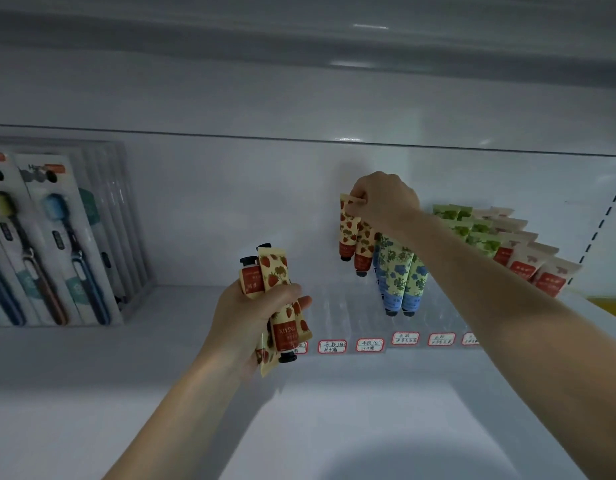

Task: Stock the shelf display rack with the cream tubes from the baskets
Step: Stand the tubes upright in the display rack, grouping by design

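My left hand grips a bunch of strawberry-print cream tubes in front of the clear display rack. My right hand reaches to the back of the rack and pinches the crimped top of one strawberry tube. A second strawberry tube stands just in front of it. To the right stand blue-flower tubes, then green tubes and red-and-white tubes in rows. Red-edged labels line the rack's front.
Packs of toothbrushes stand in a clear holder at the left of the white shelf. Another shelf board hangs overhead. A yellow patch shows at the far right edge.
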`<state>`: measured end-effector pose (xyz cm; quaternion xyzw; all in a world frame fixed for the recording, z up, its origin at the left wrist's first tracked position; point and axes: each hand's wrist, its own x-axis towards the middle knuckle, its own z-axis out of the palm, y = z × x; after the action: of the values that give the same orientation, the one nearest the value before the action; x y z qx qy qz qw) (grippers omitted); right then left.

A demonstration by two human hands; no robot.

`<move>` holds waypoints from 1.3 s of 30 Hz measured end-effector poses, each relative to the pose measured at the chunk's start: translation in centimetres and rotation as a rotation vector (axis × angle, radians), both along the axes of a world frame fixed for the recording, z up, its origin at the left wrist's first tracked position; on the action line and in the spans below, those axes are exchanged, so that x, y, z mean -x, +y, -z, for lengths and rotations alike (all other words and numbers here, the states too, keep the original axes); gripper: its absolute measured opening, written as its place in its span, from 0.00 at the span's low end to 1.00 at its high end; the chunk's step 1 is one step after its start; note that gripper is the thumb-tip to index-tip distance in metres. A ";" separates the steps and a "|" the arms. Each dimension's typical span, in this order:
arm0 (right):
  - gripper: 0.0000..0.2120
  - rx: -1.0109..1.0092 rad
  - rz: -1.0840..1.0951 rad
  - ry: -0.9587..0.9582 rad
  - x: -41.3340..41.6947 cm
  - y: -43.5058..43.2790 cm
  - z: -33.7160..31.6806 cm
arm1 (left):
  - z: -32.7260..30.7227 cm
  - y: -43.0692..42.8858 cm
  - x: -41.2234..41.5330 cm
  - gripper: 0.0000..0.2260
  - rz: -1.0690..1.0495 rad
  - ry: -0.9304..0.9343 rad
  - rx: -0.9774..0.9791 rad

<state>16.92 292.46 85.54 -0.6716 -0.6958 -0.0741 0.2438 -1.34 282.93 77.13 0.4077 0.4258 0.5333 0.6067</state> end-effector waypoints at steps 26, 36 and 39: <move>0.11 0.077 0.032 -0.148 0.0 0.5 0.8 | 0.6 0.6 0.1 0.09 0.009 0.048 -0.034; 0.11 0.083 0.066 -0.142 0.0 0.7 1.5 | 0.6 0.3 -0.4 0.07 0.055 0.073 -0.007; 0.11 0.096 0.041 -0.120 -0.1 0.5 1.3 | 0.5 0.1 -0.6 0.07 0.083 0.042 -0.011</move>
<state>17.07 292.92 84.27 -0.6908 -0.6982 -0.0858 0.1675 -0.78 283.03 76.67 0.4392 0.4182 0.5013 0.6172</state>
